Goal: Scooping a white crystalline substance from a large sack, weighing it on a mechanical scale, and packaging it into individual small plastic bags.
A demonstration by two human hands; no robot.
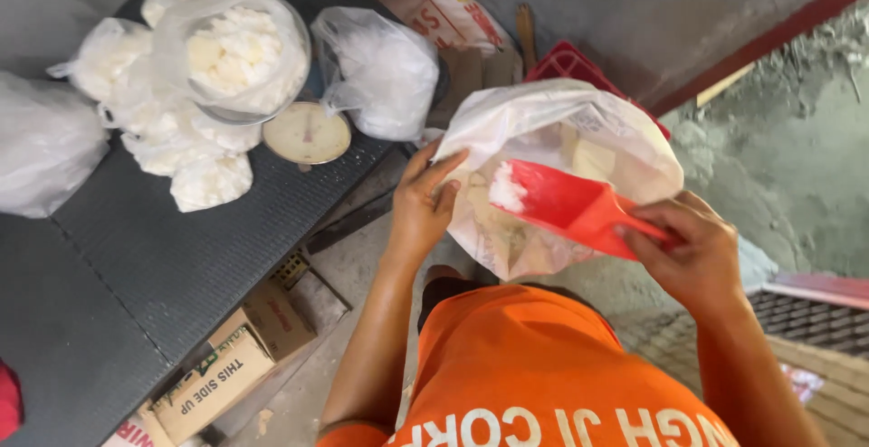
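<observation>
My right hand (pixel 692 252) grips the handle of a red plastic scoop (pixel 566 203) that carries a little white powder at its front end. The scoop sits inside the mouth of a large white sack (pixel 579 126). My left hand (pixel 424 201) holds the sack's near left rim, keeping it open. On the dark table (pixel 136 275) to the left, a bag of white lumps (pixel 240 49) rests on the pan of a round dial scale (pixel 306 133).
Several filled clear bags of white material (pixel 172 139) lie on the table, with another bag (pixel 385 71) by the scale. A red crate (pixel 570 62) stands behind the sack. Cardboard boxes (pixel 226 370) sit under the table. A grey wall rises to the right.
</observation>
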